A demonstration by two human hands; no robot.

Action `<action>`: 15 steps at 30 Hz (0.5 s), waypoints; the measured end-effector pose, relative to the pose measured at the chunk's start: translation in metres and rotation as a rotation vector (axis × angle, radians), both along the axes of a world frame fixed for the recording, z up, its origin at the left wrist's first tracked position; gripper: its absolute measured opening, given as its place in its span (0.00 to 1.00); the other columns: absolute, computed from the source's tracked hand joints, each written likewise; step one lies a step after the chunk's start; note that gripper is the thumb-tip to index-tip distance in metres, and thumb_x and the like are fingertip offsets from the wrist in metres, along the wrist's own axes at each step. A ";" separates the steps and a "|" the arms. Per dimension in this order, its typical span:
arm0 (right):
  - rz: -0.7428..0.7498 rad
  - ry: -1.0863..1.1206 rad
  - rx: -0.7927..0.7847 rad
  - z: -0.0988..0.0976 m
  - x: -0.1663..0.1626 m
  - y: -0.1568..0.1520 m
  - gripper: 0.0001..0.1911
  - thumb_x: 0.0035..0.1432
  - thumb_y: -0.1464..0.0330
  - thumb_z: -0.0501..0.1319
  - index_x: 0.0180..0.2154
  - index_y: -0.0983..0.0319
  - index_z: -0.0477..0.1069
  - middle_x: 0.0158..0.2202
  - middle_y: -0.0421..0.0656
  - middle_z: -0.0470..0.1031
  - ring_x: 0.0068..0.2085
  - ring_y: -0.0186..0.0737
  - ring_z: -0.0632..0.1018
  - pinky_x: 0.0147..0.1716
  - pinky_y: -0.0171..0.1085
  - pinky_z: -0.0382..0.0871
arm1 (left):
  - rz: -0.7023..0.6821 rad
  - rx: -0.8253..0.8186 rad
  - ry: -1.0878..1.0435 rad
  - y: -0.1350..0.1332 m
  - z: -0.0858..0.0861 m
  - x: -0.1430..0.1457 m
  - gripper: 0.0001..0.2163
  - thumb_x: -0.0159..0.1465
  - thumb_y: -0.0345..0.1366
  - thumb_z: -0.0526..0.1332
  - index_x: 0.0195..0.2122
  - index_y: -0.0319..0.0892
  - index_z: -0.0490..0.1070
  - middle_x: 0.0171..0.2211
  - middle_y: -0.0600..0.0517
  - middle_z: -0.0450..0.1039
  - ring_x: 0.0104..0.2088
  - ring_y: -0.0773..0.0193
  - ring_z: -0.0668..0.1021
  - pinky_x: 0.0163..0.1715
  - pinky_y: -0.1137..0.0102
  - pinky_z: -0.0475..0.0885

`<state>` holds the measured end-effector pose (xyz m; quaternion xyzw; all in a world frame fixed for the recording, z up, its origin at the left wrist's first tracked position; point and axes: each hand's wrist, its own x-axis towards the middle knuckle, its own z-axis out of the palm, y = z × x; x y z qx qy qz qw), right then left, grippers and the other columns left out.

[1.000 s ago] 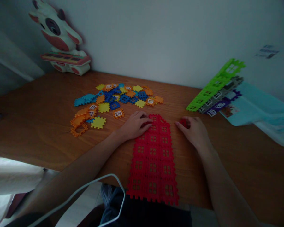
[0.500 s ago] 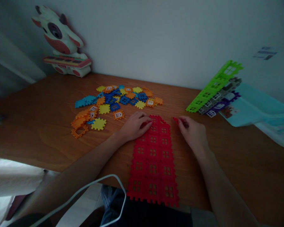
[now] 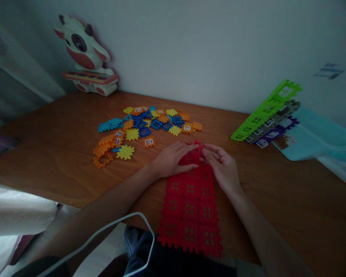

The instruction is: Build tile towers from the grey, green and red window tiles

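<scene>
A long red panel (image 3: 189, 209) of interlocking window blocks lies over the table's front edge, its near end sticking out above my lap. Across its far left part rests my left hand (image 3: 170, 159), fingers stretched out and thumb spread apart on the blocks. My right hand (image 3: 223, 165) is at the panel's far right corner, thumb and fingers pinched round a small red block (image 3: 199, 146). The block touches the panel's far edge; the fingers partly cover it, so I cannot tell whether its teeth are joined.
Loose orange, yellow and blue blocks (image 3: 144, 123) lie heaped behind my left hand. Green, grey and purple joined strips (image 3: 266, 111) lean at the right, beside a pale blue plastic lid or tray (image 3: 314, 134). A cow toy keyboard (image 3: 89, 61) stands back left. A white cable (image 3: 142, 215) loops in front.
My right hand has moved left with the red block, from beside the panel to its far edge. My left hand has slid a little right over the panel. The view has shifted slightly.
</scene>
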<state>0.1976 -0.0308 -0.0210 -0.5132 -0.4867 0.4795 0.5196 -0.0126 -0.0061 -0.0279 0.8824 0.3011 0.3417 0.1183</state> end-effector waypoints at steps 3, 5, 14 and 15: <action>0.074 -0.022 0.022 0.001 -0.004 -0.004 0.16 0.56 0.57 0.69 0.44 0.56 0.77 0.43 0.45 0.84 0.42 0.47 0.85 0.44 0.48 0.82 | 0.003 -0.002 -0.030 0.002 -0.004 0.000 0.29 0.67 0.48 0.64 0.65 0.44 0.60 0.55 0.42 0.74 0.54 0.54 0.77 0.54 0.58 0.74; 0.140 -0.065 0.054 0.001 -0.007 -0.006 0.17 0.57 0.57 0.67 0.47 0.55 0.77 0.46 0.45 0.84 0.45 0.47 0.84 0.47 0.49 0.81 | 0.014 -0.011 -0.063 0.003 -0.006 0.000 0.27 0.68 0.47 0.63 0.65 0.43 0.61 0.54 0.42 0.75 0.54 0.55 0.78 0.54 0.58 0.74; 0.162 -0.222 0.189 -0.003 -0.010 -0.009 0.15 0.62 0.57 0.63 0.48 0.54 0.76 0.51 0.45 0.80 0.50 0.45 0.81 0.52 0.47 0.76 | 0.232 -0.246 -0.329 0.016 -0.003 0.000 0.13 0.72 0.42 0.56 0.40 0.43 0.78 0.39 0.48 0.79 0.39 0.62 0.79 0.42 0.65 0.75; 0.131 -0.238 0.187 -0.004 -0.008 -0.007 0.14 0.63 0.57 0.63 0.47 0.54 0.76 0.50 0.45 0.81 0.49 0.45 0.81 0.51 0.47 0.77 | 0.260 -0.310 -0.381 0.019 -0.005 0.000 0.12 0.71 0.42 0.57 0.42 0.43 0.77 0.39 0.49 0.79 0.38 0.63 0.79 0.40 0.66 0.75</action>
